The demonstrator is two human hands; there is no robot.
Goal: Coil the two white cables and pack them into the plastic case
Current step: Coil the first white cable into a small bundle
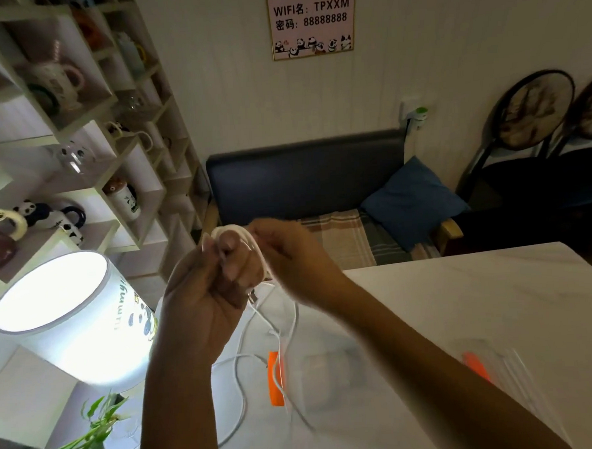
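Cable [254, 242] seemingly looped round left fingers [229, 252].

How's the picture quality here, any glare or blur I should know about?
Head view: the lit lamp blows out to white glare on the left; both hands and the cable between them are motion-blurred; the clear case is smeared and faint; shelf lines bow from wide-angle distortion.

both hands raised over table [463, 301] far edge: left hand [205, 291] left of right hand [289, 259], cable [254, 242] looping betw them, rest trailing down onto table. case [330, 373] lying on table below hands, lid [501, 368] sitting to its right. lamp [76, 318] standing left of table, plant [92, 430] in front of lamp. shelves [77, 132] behind lamp, sofa [306, 179] behind table.
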